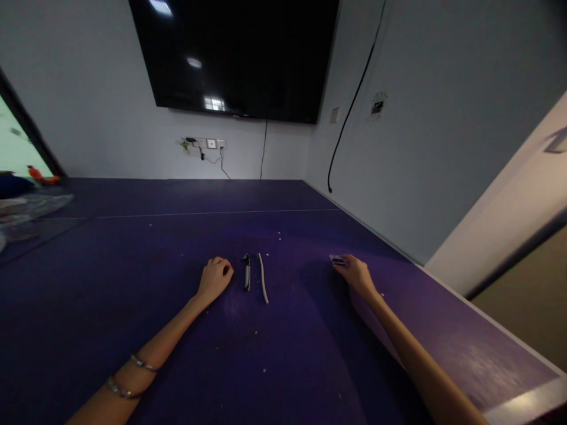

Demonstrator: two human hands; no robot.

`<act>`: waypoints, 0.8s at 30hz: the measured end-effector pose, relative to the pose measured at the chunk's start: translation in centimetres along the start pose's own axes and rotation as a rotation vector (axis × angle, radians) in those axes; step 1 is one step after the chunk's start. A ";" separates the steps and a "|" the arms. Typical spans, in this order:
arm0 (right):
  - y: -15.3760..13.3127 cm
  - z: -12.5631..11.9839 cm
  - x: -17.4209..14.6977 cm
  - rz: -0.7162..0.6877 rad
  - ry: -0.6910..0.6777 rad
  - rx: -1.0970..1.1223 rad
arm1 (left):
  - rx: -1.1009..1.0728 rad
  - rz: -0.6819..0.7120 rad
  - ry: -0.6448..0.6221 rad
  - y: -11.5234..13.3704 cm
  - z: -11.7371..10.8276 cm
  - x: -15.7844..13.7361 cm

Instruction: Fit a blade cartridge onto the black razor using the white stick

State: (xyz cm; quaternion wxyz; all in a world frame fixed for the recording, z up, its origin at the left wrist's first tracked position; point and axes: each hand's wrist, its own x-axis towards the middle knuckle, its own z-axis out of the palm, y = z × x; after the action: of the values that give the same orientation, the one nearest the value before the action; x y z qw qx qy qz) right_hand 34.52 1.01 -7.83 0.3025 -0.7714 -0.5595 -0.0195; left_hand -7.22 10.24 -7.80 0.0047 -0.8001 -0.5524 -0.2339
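My left hand (pixel 215 278) rests on the purple tabletop, its fingers curled in. A dark spot shows between thumb and fingers, and I cannot tell whether it is an object or shadow. Just right of that hand lies a razor (pixel 247 276) with a dark head and a grey-and-black handle. Beside the razor is a toothbrush (pixel 263 280) with a slim, pale handle, lying lengthwise away from me. Farther right, my right hand (pixel 355 275) pinches a small flat clear piece (pixel 337 260) with dark strips, low over the table.
The purple table (pixel 177 348) reaches back to the wall, with small white specks on it. A black cable (pixel 352 106) hangs down the right wall. Crumpled clear plastic (pixel 35 208) and an orange object (pixel 42 176) sit at the far left. A television (pixel 248 53) hangs above.
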 end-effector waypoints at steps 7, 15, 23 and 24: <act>-10.1 3.6 -1.5 -0.139 -0.148 0.031 | -0.020 -0.015 -0.007 0.6 -0.4 -0.3; -16.0 5.8 -2.3 -0.144 -0.246 0.006 | -0.036 -0.032 -0.013 0.9 -0.6 -0.5; -17.6 6.7 -2.9 -0.184 -0.260 0.012 | -0.030 -0.034 -0.011 1.1 -0.6 -0.6; -17.7 6.8 -2.9 -0.182 -0.266 0.012 | -0.031 -0.039 -0.014 1.1 -0.6 -0.6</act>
State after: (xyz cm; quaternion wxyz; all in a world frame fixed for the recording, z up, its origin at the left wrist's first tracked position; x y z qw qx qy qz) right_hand 15.84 5.20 -6.56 0.2273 -0.7115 -0.6623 0.0585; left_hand -6.61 9.10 -7.27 -0.0163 -0.7909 -0.5641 -0.2369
